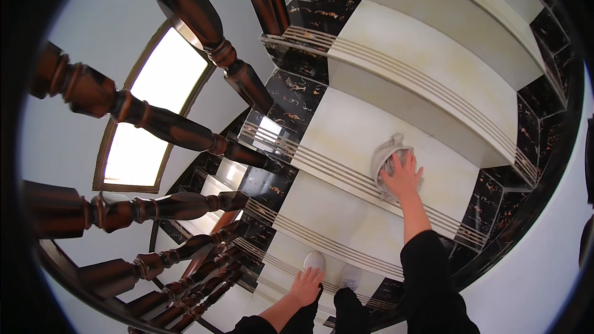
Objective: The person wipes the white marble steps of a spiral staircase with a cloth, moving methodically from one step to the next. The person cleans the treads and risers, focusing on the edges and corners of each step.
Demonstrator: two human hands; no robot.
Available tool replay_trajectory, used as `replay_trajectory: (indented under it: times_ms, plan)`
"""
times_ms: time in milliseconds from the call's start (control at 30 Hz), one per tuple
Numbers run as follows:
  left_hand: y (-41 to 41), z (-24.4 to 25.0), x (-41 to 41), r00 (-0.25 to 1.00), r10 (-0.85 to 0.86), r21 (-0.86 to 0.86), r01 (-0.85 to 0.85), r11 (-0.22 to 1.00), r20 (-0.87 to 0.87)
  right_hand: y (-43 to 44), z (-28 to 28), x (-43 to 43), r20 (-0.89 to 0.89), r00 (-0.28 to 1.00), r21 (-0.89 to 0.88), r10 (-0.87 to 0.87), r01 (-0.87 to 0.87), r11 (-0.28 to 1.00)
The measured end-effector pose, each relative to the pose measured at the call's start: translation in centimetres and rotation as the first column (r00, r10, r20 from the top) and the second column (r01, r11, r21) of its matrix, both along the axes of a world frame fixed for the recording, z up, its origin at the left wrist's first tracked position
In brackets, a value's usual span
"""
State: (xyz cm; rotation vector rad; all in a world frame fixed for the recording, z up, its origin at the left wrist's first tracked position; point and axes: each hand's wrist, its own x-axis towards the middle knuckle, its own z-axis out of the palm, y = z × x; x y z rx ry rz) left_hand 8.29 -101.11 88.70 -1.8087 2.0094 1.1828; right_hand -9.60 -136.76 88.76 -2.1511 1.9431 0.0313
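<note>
A crumpled grey-beige cloth (381, 157) lies bunched on a pale stone stair tread (325, 134), near the tread's grooved front edge. My right hand (403, 177) rests on top of the cloth with its fingers spread and does not visibly grip it. Part of the cloth is hidden beneath the palm. Lower in the view, my left hand (306, 287) is empty, its fingers extended and slightly apart. It appears in front of my dark trouser leg and one white shoe (314, 261); whether it touches the leg, I cannot tell.
Turned dark-wood balusters (171, 127) line the left side of the staircase. Black marbled stone borders (297, 88) edge the treads, and higher steps (417, 46) rise ahead. A bright framed window (158, 116) is set in the left wall. My second shoe (351, 277) stands lower down.
</note>
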Motion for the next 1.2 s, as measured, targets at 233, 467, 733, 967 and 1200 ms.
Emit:
replay_trajectory:
  times_ms: [233,467,733,967,1200]
  plan:
    - [4.0,6.1,-0.2,0.995,0.099,0.137,-0.096,0.986,-0.011,12.9,3.6,-7.7,0.138,0.990,0.227,0.022,-0.053,0.972]
    - [4.8,9.7,-2.7,0.984,0.168,0.322,-0.140,0.936,-0.060,29.3,11.4,-14.4,0.053,0.999,0.799,0.014,-0.051,0.600]
    - [4.8,15.9,-2.1,0.922,-0.385,0.609,0.324,0.724,-0.033,33.3,19.6,-14.3,0.385,0.919,0.876,-0.079,-0.337,0.345]
    - [12.1,6.3,2.1,0.978,0.022,0.415,0.068,0.908,-0.208,34.8,25.4,-14.7,0.348,0.702,0.938,-0.621,-0.260,0.231]
    - [6.2,25.2,6.4,0.645,0.628,0.588,-0.324,0.741,-0.436,34.7,32.5,-11.6,0.208,0.685,0.974,-0.698,-0.083,0.209]
